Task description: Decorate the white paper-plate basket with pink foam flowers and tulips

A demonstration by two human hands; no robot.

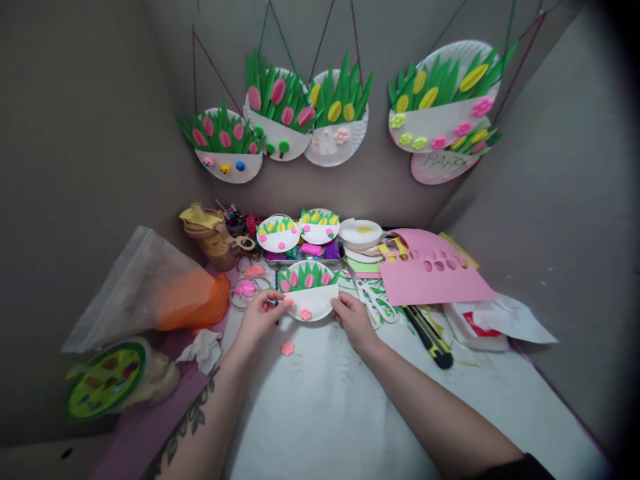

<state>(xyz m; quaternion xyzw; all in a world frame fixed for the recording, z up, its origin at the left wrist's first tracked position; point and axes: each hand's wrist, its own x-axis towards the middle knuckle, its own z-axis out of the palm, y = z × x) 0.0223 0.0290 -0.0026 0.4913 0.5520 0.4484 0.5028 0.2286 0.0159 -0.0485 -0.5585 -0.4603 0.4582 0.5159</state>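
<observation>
A small paper plate craft point(320, 298) with green paper grass and pink paper tulips is held upright just above the table. At its left edge, my left hand point(263, 317) is closed in a pinch, fingertips on a coral clay flower point(289, 302) there. My right hand point(354, 319) grips the plate's right edge between thumb and fingers. A second coral flower point(305, 314) sits at the bottom middle of the plate's white front. Another loose coral flower point(287, 349) lies on the white table mat point(320, 413), just below the plate.
Two finished plates point(278, 233) lean on a tray of clay packs point(312, 249) behind. To the right lie white scissors point(373, 300), a cutter knife point(429, 338) and pink card point(435, 270). Leftward are an orange clay bag point(193, 300) and a green-lidded tub point(107, 380). Decorated plates point(337, 143) hang behind.
</observation>
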